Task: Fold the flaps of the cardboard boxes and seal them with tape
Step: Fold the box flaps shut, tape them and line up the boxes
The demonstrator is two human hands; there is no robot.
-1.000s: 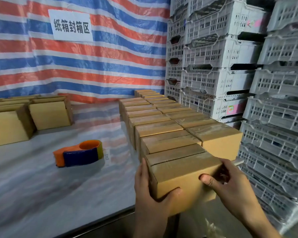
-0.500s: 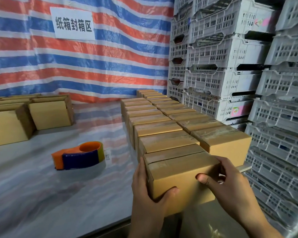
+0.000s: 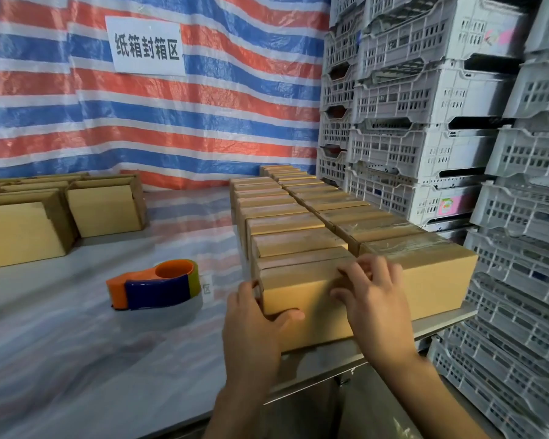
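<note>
- At table's point(image 3: 76, 343) near right edge: nearest box point(image 3: 301, 299).
- Left hand point(image 3: 251, 324) clasps its left corner; right hand point(image 3: 374, 299) curls over its top-right edge.
- Prob. light, stiff card; hold by sides.

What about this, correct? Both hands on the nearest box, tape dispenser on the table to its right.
No: the head view shows the tape dispenser on the table left of the nearest box, not right. Left hand and right hand are both on that box.
</note>
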